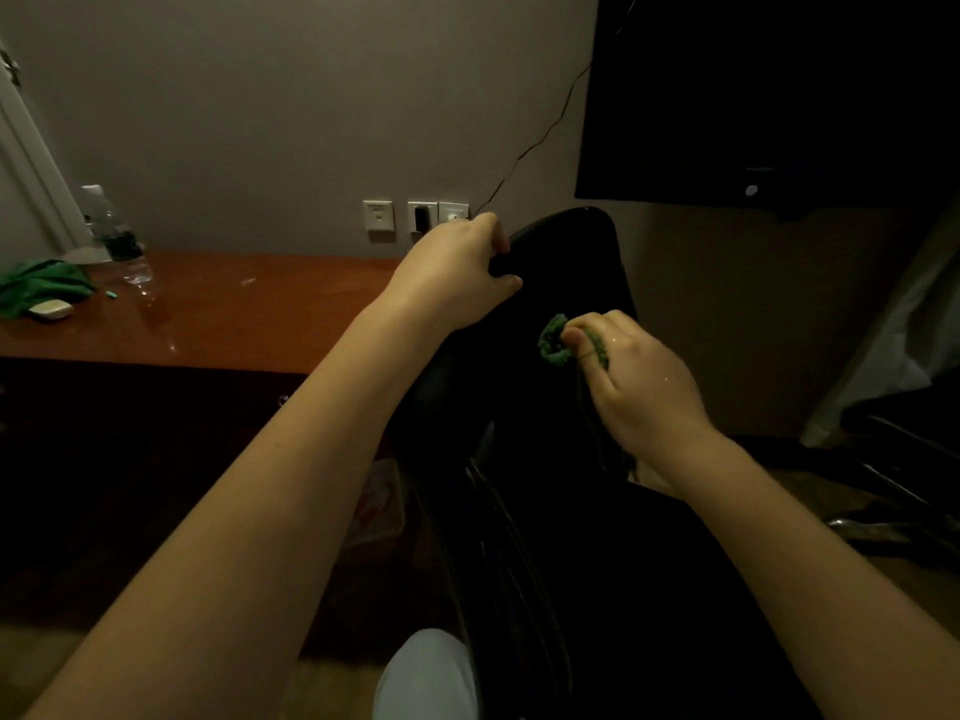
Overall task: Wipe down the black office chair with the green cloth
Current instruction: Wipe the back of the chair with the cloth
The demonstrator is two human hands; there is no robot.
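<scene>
Green cloth (pixel 556 350): bunched into a wad and pressed against the backrest of the black office chair (pixel 566 272), on the face turned toward the camera, in its upper part. Right hand (pixel 636 379): grip closed round the wad, thumb and fingers curled over it; any loose end of the cloth is hidden under the palm. Left hand (pixel 454 270): grip closed on the backrest's top left edge, fingers over the rim, thumb in front, apparently bracing the chair. Step in hand, as judged: wiping the backrest. The seat and lower parts are too dark to assess. Next move likely calls for strokes down and across the backrest under steady pressure, with the left hand keeping the chair from shifting. Outward: wooden counter (pixel 234 314) at left, carrying a second green fabric heap (pixel 39 288) and a water bottle (pixel 117 236); wall sockets (pixel 421 216) behind.
</scene>
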